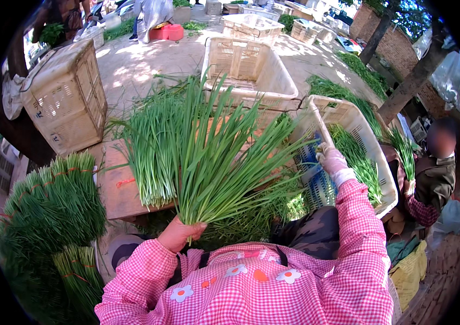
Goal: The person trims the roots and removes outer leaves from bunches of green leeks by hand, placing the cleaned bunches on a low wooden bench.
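Note:
My bare left hand (181, 233) is closed round the base of a fanned bunch of long green leaves (224, 168), held upright above my lap. My gloved right hand (330, 160) is closed beside the inner rim of a white plastic crate (381, 179) at the right, on something I cannot make out. Inside that crate lie more greens (354, 157) and something blue. Behind my left hand, a pile of trimmed leaves with white ends (149, 151) rests on a reddish board (115, 192). Loose leaves lie below, between my legs.
A co-worker (430, 184) at the right holds greens. Banded bundles (51, 206) stand at the left beside an upended crate (62, 92). An open crate (249, 92) sits ahead. Other people (149, 16), crates, tree trunks (411, 81) and greens are farther back.

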Demonstrator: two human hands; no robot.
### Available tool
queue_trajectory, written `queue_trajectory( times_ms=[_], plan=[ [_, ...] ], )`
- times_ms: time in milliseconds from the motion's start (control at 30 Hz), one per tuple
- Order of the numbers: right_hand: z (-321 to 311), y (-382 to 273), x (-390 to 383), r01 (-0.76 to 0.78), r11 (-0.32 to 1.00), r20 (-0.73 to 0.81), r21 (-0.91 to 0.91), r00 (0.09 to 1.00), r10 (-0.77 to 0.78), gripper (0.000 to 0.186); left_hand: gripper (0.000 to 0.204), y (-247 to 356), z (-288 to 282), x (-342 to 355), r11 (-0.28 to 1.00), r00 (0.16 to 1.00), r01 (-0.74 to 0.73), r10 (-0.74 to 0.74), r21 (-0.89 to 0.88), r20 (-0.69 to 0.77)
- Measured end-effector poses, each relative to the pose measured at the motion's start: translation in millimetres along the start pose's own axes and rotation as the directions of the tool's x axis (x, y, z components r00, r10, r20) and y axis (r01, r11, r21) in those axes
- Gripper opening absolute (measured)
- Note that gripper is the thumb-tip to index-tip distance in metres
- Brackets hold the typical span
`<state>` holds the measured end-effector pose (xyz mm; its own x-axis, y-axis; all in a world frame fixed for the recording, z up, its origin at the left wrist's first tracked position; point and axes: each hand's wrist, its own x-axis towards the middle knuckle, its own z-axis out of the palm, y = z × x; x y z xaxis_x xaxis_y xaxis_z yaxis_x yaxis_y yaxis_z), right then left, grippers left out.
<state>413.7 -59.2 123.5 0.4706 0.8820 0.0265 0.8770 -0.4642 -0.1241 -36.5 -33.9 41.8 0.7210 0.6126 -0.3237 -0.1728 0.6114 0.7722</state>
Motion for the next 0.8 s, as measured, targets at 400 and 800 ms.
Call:
queue_trajectory(
  times_ms=[400, 800],
  plan=[
    [-69.9, -47.9, -28.7, 0.301, 0.85, -0.342, 0.431, 0.927, -0.155, 0.016, 0.018, -0.7, -3.9, 0.3, 0.984, 0.999, -0.028, 0.031, 0.178, -0.01],
    [-17.8, -61.8, -11.8, 0.111, 0.848, 0.179, 0.519, 0.955, -0.235, 0.038, 0.036, -6.1, -7.1, -2.3, 0.922, 0.999, -0.052, 0.048, 0.383, 0.022]
  ],
)
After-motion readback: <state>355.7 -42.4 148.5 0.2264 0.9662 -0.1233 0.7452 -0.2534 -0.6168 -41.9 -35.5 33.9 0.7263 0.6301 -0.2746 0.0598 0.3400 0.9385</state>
